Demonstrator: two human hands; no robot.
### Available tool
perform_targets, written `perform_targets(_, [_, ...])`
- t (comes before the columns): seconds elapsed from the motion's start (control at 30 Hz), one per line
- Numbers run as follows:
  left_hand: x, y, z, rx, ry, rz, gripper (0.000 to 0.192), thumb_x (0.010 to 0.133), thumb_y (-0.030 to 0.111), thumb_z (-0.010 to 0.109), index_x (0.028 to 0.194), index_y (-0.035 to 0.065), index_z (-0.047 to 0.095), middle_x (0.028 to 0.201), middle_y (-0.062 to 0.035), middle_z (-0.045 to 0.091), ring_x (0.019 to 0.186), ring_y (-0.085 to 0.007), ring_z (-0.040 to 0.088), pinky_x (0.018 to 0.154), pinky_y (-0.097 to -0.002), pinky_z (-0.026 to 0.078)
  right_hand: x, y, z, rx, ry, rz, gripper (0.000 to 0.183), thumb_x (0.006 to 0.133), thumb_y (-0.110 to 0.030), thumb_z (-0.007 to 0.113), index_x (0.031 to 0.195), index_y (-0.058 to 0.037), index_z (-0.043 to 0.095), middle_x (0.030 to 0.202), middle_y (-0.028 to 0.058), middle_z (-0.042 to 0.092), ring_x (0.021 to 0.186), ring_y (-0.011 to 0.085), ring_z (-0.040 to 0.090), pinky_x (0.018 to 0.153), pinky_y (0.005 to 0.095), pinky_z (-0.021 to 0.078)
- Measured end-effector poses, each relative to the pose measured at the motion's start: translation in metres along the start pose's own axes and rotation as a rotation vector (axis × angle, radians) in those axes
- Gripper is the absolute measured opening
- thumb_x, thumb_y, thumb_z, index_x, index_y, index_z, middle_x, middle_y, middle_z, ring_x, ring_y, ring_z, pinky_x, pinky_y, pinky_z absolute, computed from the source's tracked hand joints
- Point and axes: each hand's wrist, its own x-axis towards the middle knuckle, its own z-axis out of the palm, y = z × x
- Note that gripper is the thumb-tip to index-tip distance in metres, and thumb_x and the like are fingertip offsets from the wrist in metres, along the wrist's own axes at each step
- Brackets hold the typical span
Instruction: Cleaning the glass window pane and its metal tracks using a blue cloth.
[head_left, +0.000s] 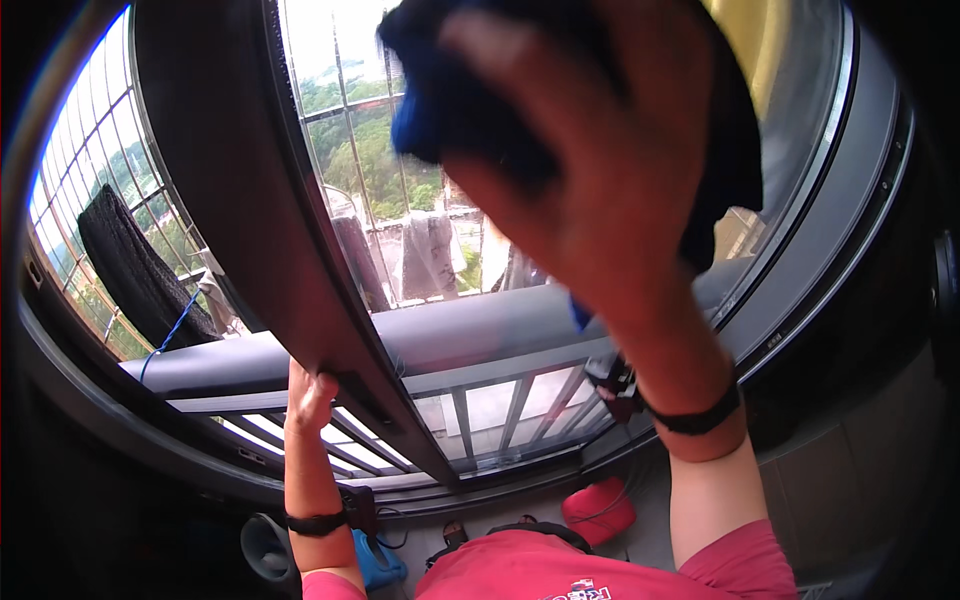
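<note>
A dark blue cloth (720, 150) is in my right hand (600, 165), raised high in front of the glass pane (375, 142) of a sliding door. The hand is blurred, with its fingers spread over the cloth. My left hand (309, 397) grips the edge of the dark door frame (330, 300) lower down; its fingers are partly hidden behind the frame. A black band sits on each wrist.
Beyond the door are a balcony railing (487, 322), a metal grille and a dark towel (142, 270) hanging at left. On the floor stand a red container (600, 511), a blue plastic item (381, 561) and a grey round object (268, 551).
</note>
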Motion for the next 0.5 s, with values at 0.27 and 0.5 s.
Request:
perform_targets(0.27, [0.002,0.008,0.018,-0.117,0.041,-0.025,0.082,0.078,0.074,0.065,0.106,-0.0034,0.061,0.089,-0.0035,0.059,0.084,-0.0150,0.055,0.072,-0.0297,0.043,-0.293,-0.126,0.000,0.346,-0.581,-0.547,0.022,0.081,-0.020,0.057,0.098,-0.0169,0.070,0.137,0.0030,0.057,0.122,0.0173,0.050,0.110,0.0368,0.0359])
perform_targets(0.5, [-0.001,0.010,0.021,-0.032,0.119,0.060,0.083,0.082,0.076,0.058,0.102,-0.0046,0.062,0.095,-0.0072,0.060,0.089,-0.0180,0.057,0.078,-0.0325,0.044,-0.288,-0.031,-0.042,0.269,-0.499,-0.102,0.030,0.080,-0.023,0.066,0.107,-0.0346,0.068,0.125,0.0009,0.059,0.123,0.0279,0.046,0.102,0.0480,0.0418])
